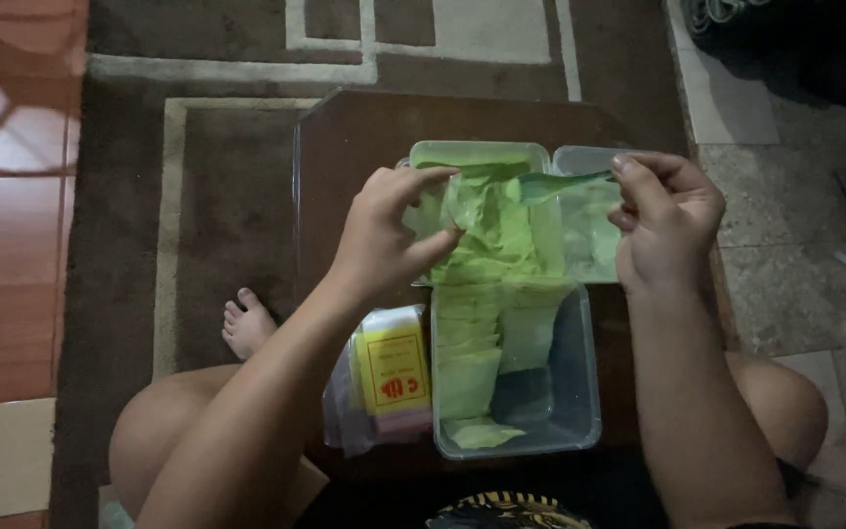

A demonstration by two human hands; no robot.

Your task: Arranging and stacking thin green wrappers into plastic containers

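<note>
Bag [496,230]: thin light-green plastic, held above a small dark table [345,147], over clear tubs.
Left hand [389,240]: fingers and thumb closed, pinching the bag's left edge.
Right hand [663,220]: fingertips closed on a stretched corner of the bag, at upper right.
Handling: judged very light, limp and crinkly, somewhat slippery; likely to tear if pulled hard. Best taken by edge or corner in a pinch.
Axis: long axis runs toward the person, upper part raised, lower part trailing down to the stack.
Tub [580,411]: clear, rectangular, nearest the person; holds a stack [467,377] of green bags.
Far tub [477,152]: clear, behind the bag.
Packet [394,372]: yellow-labelled, in clear wrap, just left of the tub.
</note>
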